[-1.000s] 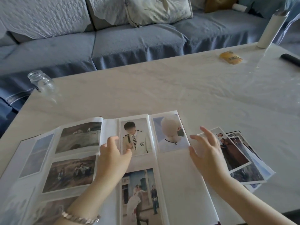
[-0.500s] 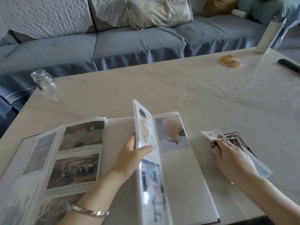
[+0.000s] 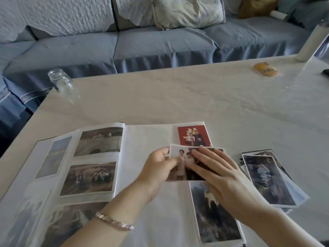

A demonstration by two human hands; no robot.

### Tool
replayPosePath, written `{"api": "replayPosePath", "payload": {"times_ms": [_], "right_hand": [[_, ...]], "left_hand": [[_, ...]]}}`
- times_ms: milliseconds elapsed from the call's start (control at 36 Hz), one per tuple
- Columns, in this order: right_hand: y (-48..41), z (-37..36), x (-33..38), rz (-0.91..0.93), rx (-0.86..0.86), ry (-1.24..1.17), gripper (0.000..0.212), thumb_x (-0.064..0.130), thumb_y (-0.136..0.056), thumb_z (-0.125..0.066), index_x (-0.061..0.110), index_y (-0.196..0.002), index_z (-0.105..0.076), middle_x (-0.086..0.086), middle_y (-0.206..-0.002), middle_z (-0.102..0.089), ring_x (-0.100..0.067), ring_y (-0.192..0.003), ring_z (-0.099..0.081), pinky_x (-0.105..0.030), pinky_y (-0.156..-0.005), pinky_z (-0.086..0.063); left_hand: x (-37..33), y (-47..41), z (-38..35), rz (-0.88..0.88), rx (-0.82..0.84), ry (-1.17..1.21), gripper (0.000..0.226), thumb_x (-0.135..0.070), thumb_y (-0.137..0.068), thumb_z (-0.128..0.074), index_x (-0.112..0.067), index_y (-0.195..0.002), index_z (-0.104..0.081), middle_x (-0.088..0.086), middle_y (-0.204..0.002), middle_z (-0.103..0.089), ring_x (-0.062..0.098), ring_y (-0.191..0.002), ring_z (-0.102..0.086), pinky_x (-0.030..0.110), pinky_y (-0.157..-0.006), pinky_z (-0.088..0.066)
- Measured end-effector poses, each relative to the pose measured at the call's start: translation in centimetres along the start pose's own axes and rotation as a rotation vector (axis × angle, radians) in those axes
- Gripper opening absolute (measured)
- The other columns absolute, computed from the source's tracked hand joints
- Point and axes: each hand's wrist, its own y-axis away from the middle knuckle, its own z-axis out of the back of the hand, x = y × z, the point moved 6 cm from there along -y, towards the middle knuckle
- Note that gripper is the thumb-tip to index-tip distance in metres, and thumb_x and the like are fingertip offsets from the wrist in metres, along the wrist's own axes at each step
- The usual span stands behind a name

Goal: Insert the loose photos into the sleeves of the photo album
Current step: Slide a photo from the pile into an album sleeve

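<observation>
The left hand (image 3: 156, 168) has its grip closed on one photo (image 3: 179, 153), thumb on top. The right hand (image 3: 220, 177) lies on it with straight fingers, grip loose, over the right page of the open photo album (image 3: 147, 139) on the table (image 3: 178, 97). A red picture (image 3: 194, 136) in the far sleeve has gold writing, too blurry to read. Just before, the left hand held a page up and the right hand was on the pile of loose photos (image 3: 267, 179); now that page lies flat.

Gold 囍 on red photo (image 3: 194, 135)
</observation>
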Motion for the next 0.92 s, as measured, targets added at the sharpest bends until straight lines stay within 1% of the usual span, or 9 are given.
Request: {"api": "replayPosePath", "payload": {"times_ms": [139, 222, 306, 389, 472, 583, 694, 806, 917], "right_hand": [[-0.1, -1.3, -1.1, -0.464, 0.066, -0.384, 0.077, 0.075, -0.078, -0.037, 0.032, -0.142, -0.027, 0.015, -0.147, -0.021, -0.007, -0.139, -0.015, -0.041, -0.112, -0.028], [0.4, -2.1, -2.2, -0.828, 0.032, -0.657, 0.072, 0.045, -0.079, -0.062, 0.032, -0.141, -0.028, 0.019, -0.131, -0.038, -0.006, -0.124, -0.042, -0.039, -0.098, -0.047], [0.5, -3.1, -3.0, -0.964, -0.018, -0.944, 0.032, 0.014, -0.085, -0.065, 0.019, -0.116, -0.056, 0.013, -0.090, -0.070, -0.008, -0.083, -0.068, -0.022, -0.069, -0.056], [0.3, -3.5, -3.3, -0.982, 0.033, -1.008, 0.011, 0.008, -0.086, -0.062, 0.018, -0.084, -0.066, 0.007, -0.070, -0.071, -0.012, -0.060, -0.069, -0.021, -0.051, -0.055], [0.3, -2.8, -4.6, -0.981, -0.068, -0.942, 0.017, 0.003, -0.086, -0.063, 0.014, -0.073, -0.066, 0.004, -0.058, -0.069, -0.013, -0.049, -0.064, -0.024, -0.048, -0.055], [-0.4, -0.2, -7.1, -0.961, -0.296, -0.716, 0.034, 0.006, -0.085, -0.063, 0.004, -0.055, -0.048, -0.003, -0.049, -0.062, -0.015, -0.046, -0.063, -0.012, -0.038, -0.040], [-2.0, 1.3, -8.4, -0.872, -0.276, -0.420, 0.032, 0.014, -0.089, -0.062, -0.003, -0.064, -0.050, -0.015, -0.056, -0.063, -0.007, -0.046, -0.063, -0.019, -0.040, -0.031], [-3.6, 1.0, -8.3, -0.820, -0.229, -0.373, 0.037, 0.008, -0.089, -0.059, 0.022, -0.057, -0.049, 0.009, -0.055, -0.059, -0.003, -0.043, -0.060, -0.013, -0.039, -0.034], [-4.6, -0.4, -7.6, -0.803, -0.085, -0.321, 0.042, 0.009, -0.089, -0.059, 0.026, -0.053, -0.046, 0.004, -0.050, -0.055, -0.023, -0.051, -0.062, -0.021, -0.042, -0.034]], "left_hand": [[-0.3, 0.1, 3.0, -0.109, -0.118, -0.156, 0.016, -0.015, -0.094, -0.054, -0.019, -0.108, -0.062, -0.003, -0.100, -0.072, 0.011, -0.094, -0.067, 0.020, -0.073, -0.053], [-0.6, 0.2, 3.7, -0.172, -0.115, -0.212, 0.017, -0.014, -0.095, -0.053, -0.024, -0.106, -0.060, -0.007, -0.104, -0.070, 0.010, -0.100, -0.064, 0.019, -0.080, -0.050], [-0.7, -0.1, 3.8, -0.204, -0.093, -0.275, 0.018, -0.017, -0.095, -0.053, -0.032, -0.102, -0.057, -0.011, -0.106, -0.068, 0.008, -0.102, -0.062, 0.013, -0.079, -0.048], [-0.8, -0.4, 3.7, -0.236, -0.122, -0.411, 0.019, -0.024, -0.096, -0.050, -0.032, -0.113, -0.053, -0.021, -0.117, -0.057, 0.000, -0.113, -0.053, 0.008, -0.080, -0.042], [-0.4, -0.9, 4.4, -0.298, -0.270, -0.740, 0.043, -0.033, -0.100, -0.037, -0.014, -0.139, -0.041, -0.003, -0.140, -0.046, 0.009, -0.129, -0.042, 0.019, -0.102, -0.031], [2.5, -1.6, 4.8, -0.195, -0.332, -1.382, 0.078, -0.055, -0.084, 0.006, -0.020, -0.151, -0.014, 0.008, -0.159, -0.004, 0.022, -0.146, -0.001, 0.033, -0.115, 0.009], [3.4, -1.6, 5.4, -0.215, -0.439, -1.425, 0.061, -0.050, -0.086, -0.029, -0.017, -0.130, -0.056, 0.018, -0.140, -0.046, 0.037, -0.129, -0.044, 0.044, -0.107, -0.017], [3.9, -1.8, 5.3, -0.244, -0.432, -1.429, 0.060, -0.048, -0.085, -0.032, -0.015, -0.128, -0.059, 0.018, -0.136, -0.051, 0.039, -0.126, -0.047, 0.046, -0.107, -0.019], [4.1, -1.8, 5.5, -0.234, -0.442, -1.431, 0.060, -0.049, -0.086, -0.032, -0.015, -0.129, -0.058, 0.018, -0.136, -0.051, 0.039, -0.126, -0.047, 0.045, -0.108, -0.018]]}}
